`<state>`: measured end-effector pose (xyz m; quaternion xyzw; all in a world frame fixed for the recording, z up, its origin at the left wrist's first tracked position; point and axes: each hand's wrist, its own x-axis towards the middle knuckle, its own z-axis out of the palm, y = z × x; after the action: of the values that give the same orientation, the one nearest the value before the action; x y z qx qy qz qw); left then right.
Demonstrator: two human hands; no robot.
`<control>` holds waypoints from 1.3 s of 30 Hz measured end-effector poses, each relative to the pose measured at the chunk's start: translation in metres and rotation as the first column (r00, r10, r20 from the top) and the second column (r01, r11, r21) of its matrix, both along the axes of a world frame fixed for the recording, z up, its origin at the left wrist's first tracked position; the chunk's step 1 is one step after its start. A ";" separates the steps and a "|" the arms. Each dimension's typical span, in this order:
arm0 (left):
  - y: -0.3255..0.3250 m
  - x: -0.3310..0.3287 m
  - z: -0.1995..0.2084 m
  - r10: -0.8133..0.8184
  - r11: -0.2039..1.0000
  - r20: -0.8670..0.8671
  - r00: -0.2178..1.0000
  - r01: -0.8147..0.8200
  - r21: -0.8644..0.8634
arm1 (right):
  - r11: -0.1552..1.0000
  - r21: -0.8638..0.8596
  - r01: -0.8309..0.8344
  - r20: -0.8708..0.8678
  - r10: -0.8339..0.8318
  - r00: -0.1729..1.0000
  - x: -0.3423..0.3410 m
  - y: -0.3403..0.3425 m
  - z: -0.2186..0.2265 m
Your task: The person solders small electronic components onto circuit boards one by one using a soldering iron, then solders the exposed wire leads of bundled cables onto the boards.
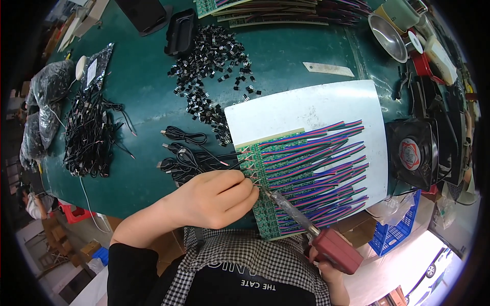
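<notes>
My left hand [219,199] is closed at the left edge of a green circuit board panel [265,217], its fingertips pinching a thin cable end by the solder pads; most of that cable is hidden beneath the hand. In my right hand [326,270] is a soldering gun [337,250] with a dark red body, gripped from below. Its tip touches or nearly touches the panel beside my left fingertips. Ribbons of red, blue and black wires [316,163] fan rightward from the panel. Black USB cables [186,158] lie left of it, some with ends meeting the pads.
The panel lies on a white sheet [301,107] on a green table [138,66]. Small black components [214,56] are heaped behind, near a cutter blade [329,69]. A black cable pile [89,132] is at left, a fan [413,153] and metal bowl [388,38] at right.
</notes>
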<state>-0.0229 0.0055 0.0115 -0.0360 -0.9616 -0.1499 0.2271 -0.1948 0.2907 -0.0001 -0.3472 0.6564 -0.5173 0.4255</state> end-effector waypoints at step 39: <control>0.004 -0.003 0.006 -0.037 0.965 -0.003 0.999 0.036 -0.260 | 0.997 0.069 -0.019 -0.086 0.025 0.996 -0.004 0.009 0.004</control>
<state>-0.0256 0.0099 0.0170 -0.0837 -0.9713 -0.0267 0.2212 -0.1990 0.2996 0.0043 -0.3617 0.6878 -0.4743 0.4138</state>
